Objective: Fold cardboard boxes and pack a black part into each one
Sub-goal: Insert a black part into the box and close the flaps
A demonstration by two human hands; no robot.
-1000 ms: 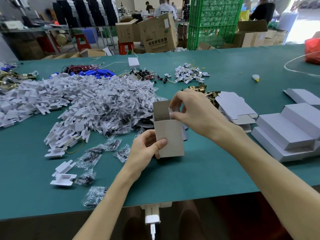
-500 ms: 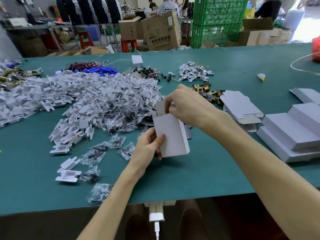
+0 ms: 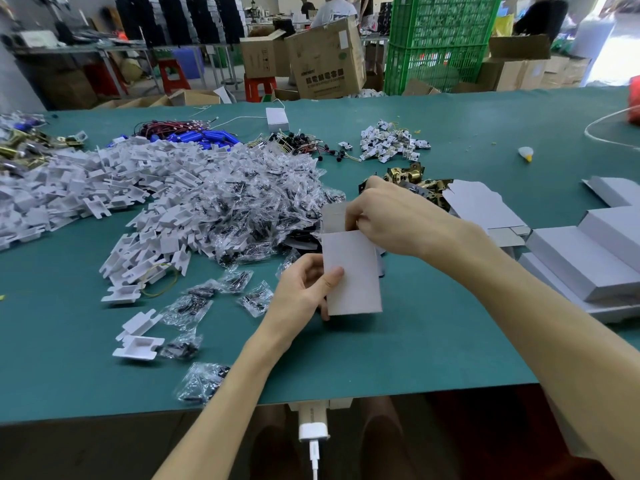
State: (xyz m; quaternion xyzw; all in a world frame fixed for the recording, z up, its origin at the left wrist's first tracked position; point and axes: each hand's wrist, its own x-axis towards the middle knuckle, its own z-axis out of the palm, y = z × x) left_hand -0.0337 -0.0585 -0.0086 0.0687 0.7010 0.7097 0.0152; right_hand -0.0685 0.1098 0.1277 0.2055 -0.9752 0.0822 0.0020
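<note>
Left hand [image 3: 304, 292] is gripping the small white box [image 3: 353, 271] by its left edge; thumb is lying across the front face, fingers are wrapping behind.
Box is standing upright over the near-centre of the green desk [image 3: 415, 344]; cannot tell whether its bottom edge is touching the desk.
Right hand [image 3: 391, 220] is coming in from the right over the box's open top; fingers are curling down and pinching at the box mouth, just in front of the raised top flap [image 3: 333, 216]; whatever is between the fingertips is hidden.
Box interior is not showing, so cannot tell whether a part is sitting inside.
Clear bags of black parts [image 3: 249, 202] are lying in a heap just behind and left of the box; a few loose bags [image 3: 194, 303] are lying nearer the desk edge, left of the left hand.
White plastic trays [image 3: 104, 188] are piling up further left, mixing into the bag heap.
Flat box blanks [image 3: 485, 209] are lying just behind the right wrist; finished white boxes [image 3: 588, 258] are stacking up at the right edge.
Brass fittings [image 3: 415, 178] are sitting behind the right hand.
</note>
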